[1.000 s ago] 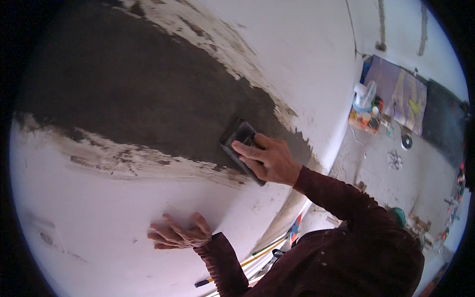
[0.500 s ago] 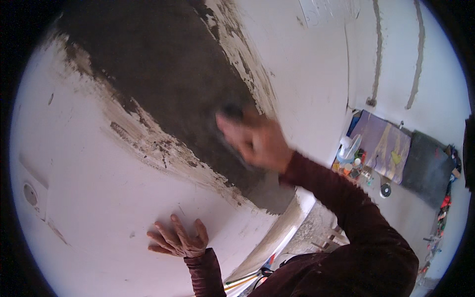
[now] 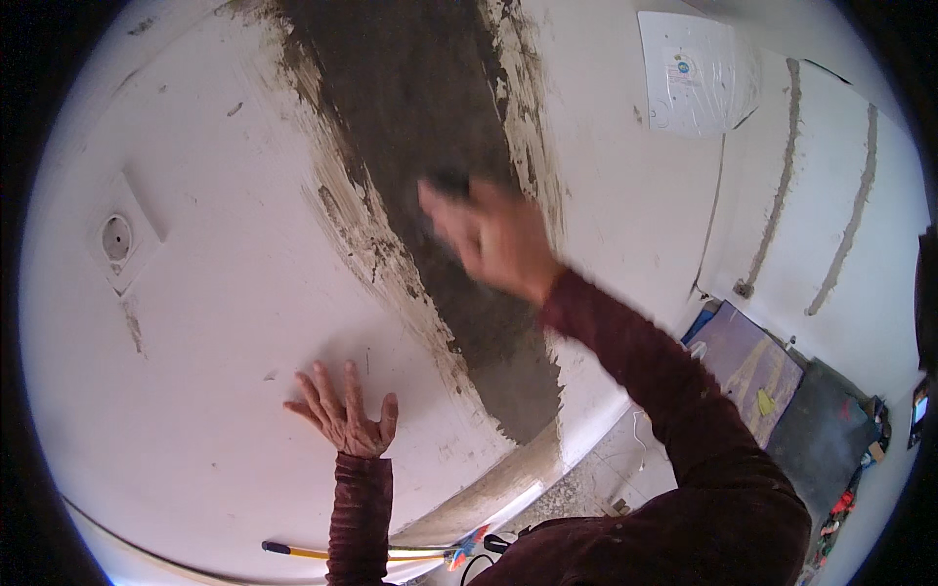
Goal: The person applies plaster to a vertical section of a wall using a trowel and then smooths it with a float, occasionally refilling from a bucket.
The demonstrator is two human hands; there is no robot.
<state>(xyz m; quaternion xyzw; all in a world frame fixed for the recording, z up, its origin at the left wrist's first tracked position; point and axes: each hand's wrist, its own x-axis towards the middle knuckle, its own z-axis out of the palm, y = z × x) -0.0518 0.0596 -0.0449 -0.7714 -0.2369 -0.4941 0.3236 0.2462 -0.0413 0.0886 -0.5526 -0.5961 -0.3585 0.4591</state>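
Observation:
My right hand (image 3: 498, 234), smeared by motion, is closed around the dark handle of what looks like a plastering trowel (image 3: 451, 182). Its blade is mostly hidden by the hand and blurred. Hand and tool are over a broad band of smooth dark grey mortar (image 3: 391, 88) that runs down the white wall (image 3: 225, 264). Ragged, dried smears (image 3: 366, 234) line both sides of the band. Lower left, my left hand (image 3: 350, 415) lies flat on the white wall with its fingers spread, holding nothing.
A round wall socket box (image 3: 117, 237) is at the left. Plastic-covered paper (image 3: 694, 73) hangs at the upper right, near two filled grooves (image 3: 777, 195) in the adjoining wall. Boards (image 3: 747, 366) lie on the floor at right. A yellow-and-blue pole (image 3: 293, 551) is low by my left forearm.
My view has turned, so the mortar band looks steeper and the socket box sits higher. My right hand stays on the tool over the band; my left hand remains flat on the wall.

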